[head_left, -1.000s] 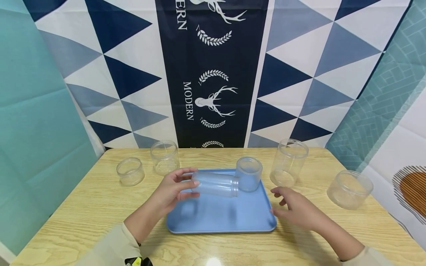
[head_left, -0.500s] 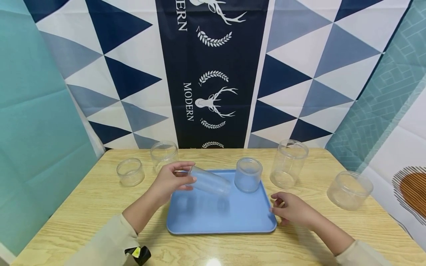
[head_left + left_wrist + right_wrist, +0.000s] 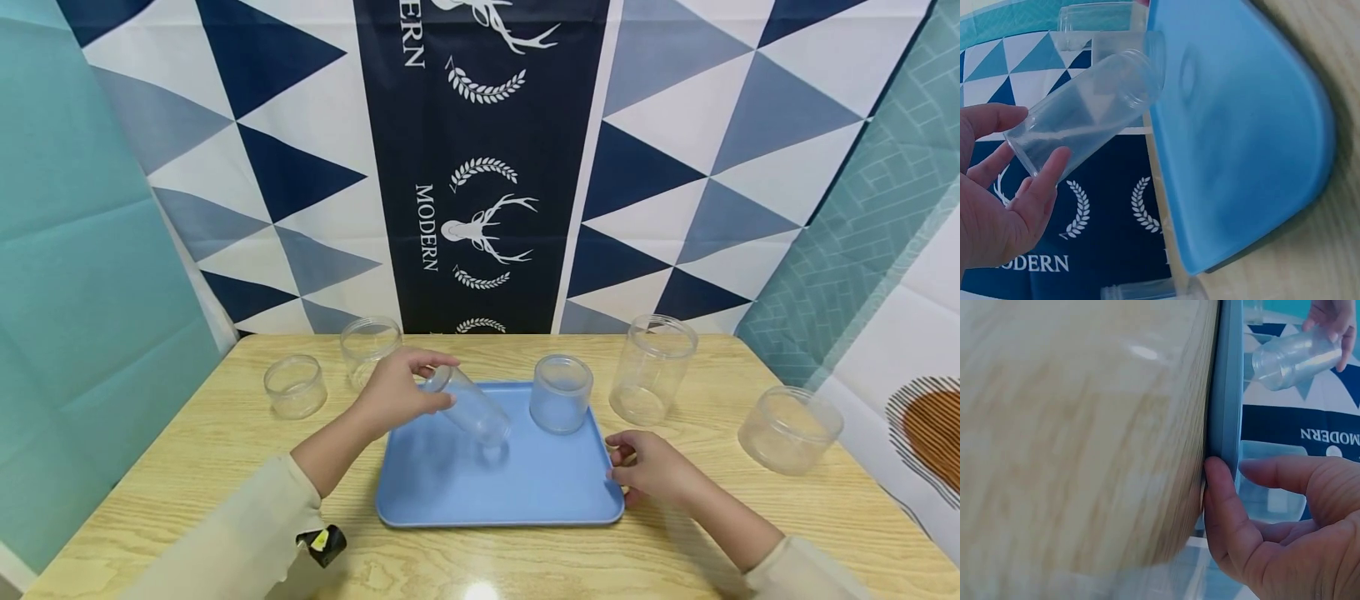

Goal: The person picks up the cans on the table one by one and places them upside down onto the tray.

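Observation:
My left hand [image 3: 397, 393] grips a tall clear plastic jar [image 3: 478, 412] by its base end, above the blue tray [image 3: 510, 496]. Tilted, the jar slopes down to the right, its threaded mouth end lowest; the left wrist view shows thumb and fingers [image 3: 1047, 178] around the base. A shorter clear jar [image 3: 561, 396] stands upright in the tray's far right corner. At the tray's right side, my right hand [image 3: 654, 468] pinches the rim [image 3: 1225, 394] between thumb and fingers, as the right wrist view shows.
Left of the tray on the wooden table [image 3: 187, 467] stand a low clear jar [image 3: 295, 388] and a taller one [image 3: 370, 346], partly behind my left hand. To the right are a tall clear jar [image 3: 651, 371] and a wide low one [image 3: 789, 432]. Patterned cloth [image 3: 480, 167] hangs behind.
The jar in my left hand has turned from nearly level to sloping steeply, mouth end down. My right hand has moved slightly in and closed onto the tray's right rim.

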{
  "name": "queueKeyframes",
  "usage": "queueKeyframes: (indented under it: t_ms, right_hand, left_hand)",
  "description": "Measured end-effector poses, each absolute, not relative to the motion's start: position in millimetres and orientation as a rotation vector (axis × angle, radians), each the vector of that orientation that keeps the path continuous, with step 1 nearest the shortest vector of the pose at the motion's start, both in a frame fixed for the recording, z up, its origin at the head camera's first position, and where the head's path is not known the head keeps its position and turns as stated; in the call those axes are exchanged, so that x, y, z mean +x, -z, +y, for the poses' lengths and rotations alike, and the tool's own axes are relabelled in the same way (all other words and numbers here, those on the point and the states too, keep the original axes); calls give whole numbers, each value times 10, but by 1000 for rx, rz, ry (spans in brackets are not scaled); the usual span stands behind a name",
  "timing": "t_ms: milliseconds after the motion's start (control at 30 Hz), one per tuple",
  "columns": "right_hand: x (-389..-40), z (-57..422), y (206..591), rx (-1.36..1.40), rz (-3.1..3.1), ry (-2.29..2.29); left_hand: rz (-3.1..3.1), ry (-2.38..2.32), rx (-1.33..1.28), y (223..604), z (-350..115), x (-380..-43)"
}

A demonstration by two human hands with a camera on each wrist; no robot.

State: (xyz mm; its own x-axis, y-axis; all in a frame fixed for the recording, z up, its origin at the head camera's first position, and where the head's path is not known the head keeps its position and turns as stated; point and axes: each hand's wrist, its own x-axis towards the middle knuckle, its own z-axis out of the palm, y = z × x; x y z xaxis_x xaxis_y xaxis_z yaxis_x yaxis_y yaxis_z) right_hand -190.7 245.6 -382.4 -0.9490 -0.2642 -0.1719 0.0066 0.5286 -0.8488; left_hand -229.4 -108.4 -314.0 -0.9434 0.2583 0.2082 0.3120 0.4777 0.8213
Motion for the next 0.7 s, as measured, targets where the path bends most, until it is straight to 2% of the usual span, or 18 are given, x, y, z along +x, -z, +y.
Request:
queueKeyframes:
  t_ms: [300,700]
  right_hand:
    - [-1905,2427,3861,-220,2505,1411]
    - [-1901,2410,3843,-198,2523,1397]
  left_hand:
    - [-2750,988,-700,2993,-999,-2386]
    - [-2884,714,-708,2864,-649,-2563]
